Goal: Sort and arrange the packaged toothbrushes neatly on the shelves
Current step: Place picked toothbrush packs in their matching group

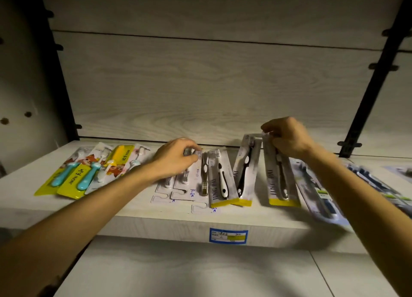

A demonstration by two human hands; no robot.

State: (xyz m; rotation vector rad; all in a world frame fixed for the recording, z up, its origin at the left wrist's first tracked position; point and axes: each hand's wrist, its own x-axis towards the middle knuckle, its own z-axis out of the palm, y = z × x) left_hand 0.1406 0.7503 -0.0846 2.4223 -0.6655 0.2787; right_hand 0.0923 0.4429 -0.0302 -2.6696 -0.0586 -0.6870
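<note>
Packaged toothbrushes lie in a row on a pale wooden shelf (pixel 138 216). My left hand (pixel 176 157) pinches the top of a white blister pack with a grey brush (pixel 201 180), which lies on similar white packs. My right hand (pixel 287 137) pinches the top end of a grey pack with a yellow bottom strip (pixel 279 185), its top lifted off the shelf. Between them a second grey pack holding a black brush (pixel 245 171) stands tilted, and a third with a white and black brush (pixel 221 178) lies flat.
Yellow children's packs with blue brushes (pixel 73 176) lie at the shelf's left end. Dark blue brush packs (pixel 318 189) overhang the shelf's front edge on the right. A blue price label (pixel 228 235) sits on the front edge. A lower shelf (pixel 189 272) runs beneath. Black uprights (pixel 376 73) frame the bay.
</note>
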